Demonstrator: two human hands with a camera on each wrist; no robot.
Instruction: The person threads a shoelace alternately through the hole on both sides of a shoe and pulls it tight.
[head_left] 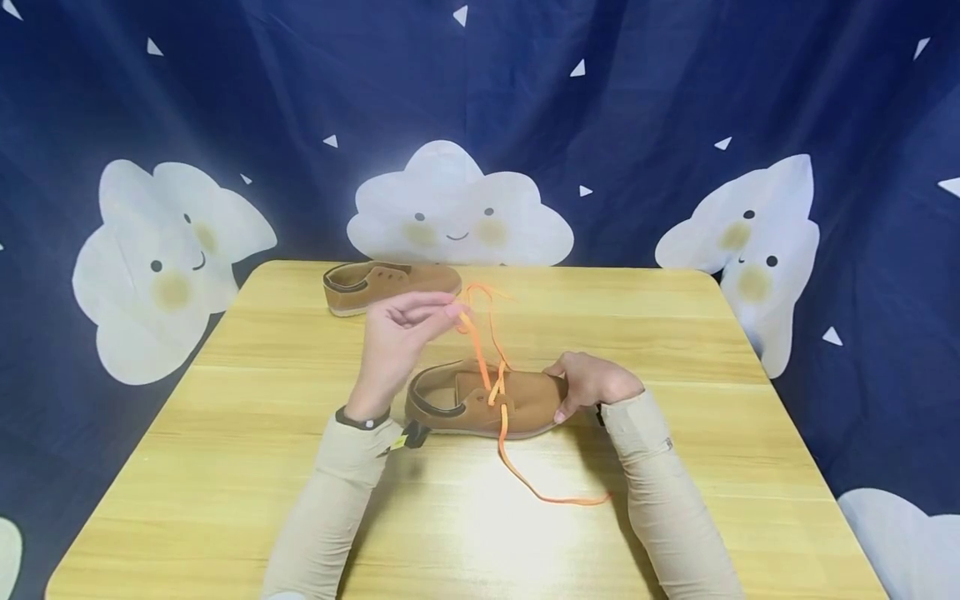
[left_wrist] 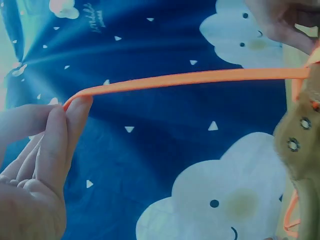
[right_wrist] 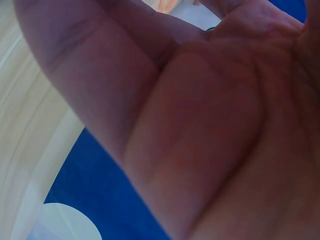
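Note:
A brown shoe rests on the table with its toe to the right, an orange shoelace threaded through its eyelets. My left hand, raised above the heel side, pinches one end of that lace between thumb and fingertips. In the left wrist view the lace runs taut from those fingertips to the shoe. The toe is gripped by my right hand, thumb at the near side and fingers over the far side. Its palm fills most of the right wrist view, hiding the toe there.
Behind, near the table's far edge, stands a second brown shoe with no lace in its visible eyelets. The other lace end trails over the wooden table toward the right forearm. A dark blue cloud-patterned curtain hangs around the table.

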